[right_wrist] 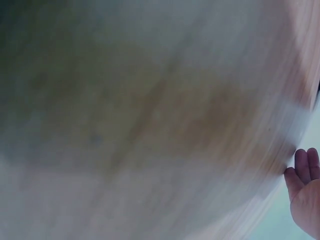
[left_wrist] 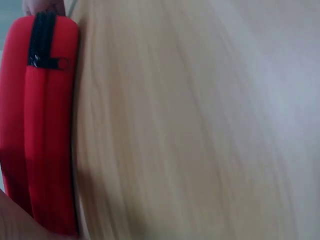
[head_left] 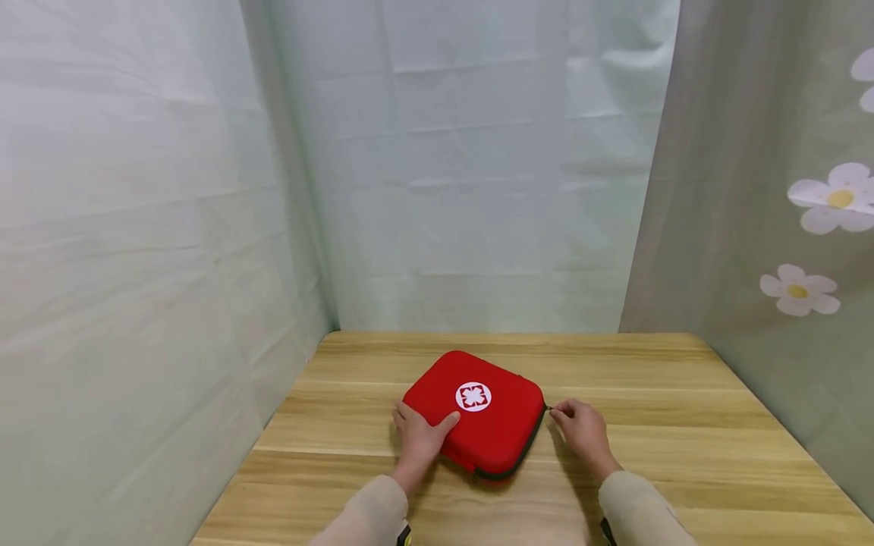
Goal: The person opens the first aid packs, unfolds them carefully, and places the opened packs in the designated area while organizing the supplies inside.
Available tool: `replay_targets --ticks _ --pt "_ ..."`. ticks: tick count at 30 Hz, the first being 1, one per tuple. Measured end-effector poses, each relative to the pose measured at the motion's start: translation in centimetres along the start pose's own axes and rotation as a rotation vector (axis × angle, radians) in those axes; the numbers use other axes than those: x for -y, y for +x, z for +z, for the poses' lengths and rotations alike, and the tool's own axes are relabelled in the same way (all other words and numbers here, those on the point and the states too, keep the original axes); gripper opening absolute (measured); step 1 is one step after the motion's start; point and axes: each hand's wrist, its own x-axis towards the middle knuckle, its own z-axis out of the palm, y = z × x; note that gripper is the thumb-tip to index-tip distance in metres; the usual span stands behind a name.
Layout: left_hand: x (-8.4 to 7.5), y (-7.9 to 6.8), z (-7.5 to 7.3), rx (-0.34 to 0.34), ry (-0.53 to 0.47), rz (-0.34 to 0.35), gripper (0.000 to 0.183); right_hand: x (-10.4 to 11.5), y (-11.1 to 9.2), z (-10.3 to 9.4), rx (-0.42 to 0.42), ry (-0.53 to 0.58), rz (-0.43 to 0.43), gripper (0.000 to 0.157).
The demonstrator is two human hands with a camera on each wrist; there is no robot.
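A red zippered case (head_left: 505, 421) with a white round emblem (head_left: 473, 396) lies at an angle on the wooden table. My left hand (head_left: 419, 440) grips its left edge, thumb on the lid and fingers down the side. At the right corner my right hand (head_left: 585, 434) pinches a small zipper pull (head_left: 548, 409). Another zipper pull (left_wrist: 47, 62) hangs on the case's near side in the left wrist view, where black zipper teeth show above it. The right wrist view catches only part of the right hand (right_wrist: 306, 195), with the case out of sight.
The wooden table (head_left: 683, 425) extends around the case on all sides. Pale curtains (head_left: 478, 167) hang behind and to the left. A curtain with white flowers (head_left: 799, 290) hangs at the right.
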Motion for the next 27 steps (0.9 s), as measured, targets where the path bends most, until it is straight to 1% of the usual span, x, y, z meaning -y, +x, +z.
replay_targets --ticks 3,6,9,12,15,17,19,21,23,25,27 --pt "0.2 0.5 -0.3 0.027 0.01 0.024 0.099 0.1 0.0 0.1 -0.003 0.012 0.0 0.007" --pt "0.2 1.3 -1.0 0.067 0.02 0.037 0.097 0.3 0.2 0.2 0.005 0.028 -0.01 0.007" --pt "0.4 2.0 -1.6 0.111 0.035 0.056 0.095 0.4 0.4 0.3 0.023 0.034 -0.006 0.007" --pt "0.8 2.8 -2.1 0.165 0.054 0.084 0.097 0.4 0.4 0.4 0.04 0.034 0.01 0.007" --pt "1.2 3.4 -2.6 0.233 0.044 0.104 0.096 0.6 0.4 0.4 0.049 0.036 0.017 0.008" --pt "1.2 3.8 -2.9 0.281 0.028 0.114 0.092 0.8 0.4 0.3 0.05 0.034 0.014 0.007" --pt "1.2 4.3 -3.2 0.331 0.017 0.108 0.088 0.9 0.3 0.3 0.051 0.027 0.006 0.008" --pt "1.0 4.7 -3.3 0.379 0.017 0.105 0.085 0.9 0.3 0.2 0.053 0.02 0.0 0.008" --pt "0.9 5.0 -3.4 0.425 0.038 0.112 0.087 0.9 0.2 0.1 0.057 0.015 0.003 0.008" --pt "0.8 5.4 -3.3 0.473 0.041 0.136 0.086 0.9 0.2 0.0 0.057 0.01 0.002 0.008" --pt "0.7 5.6 -3.1 0.532 0.022 0.174 0.083 0.8 0.2 0.0 0.056 0.008 -0.002 0.008"
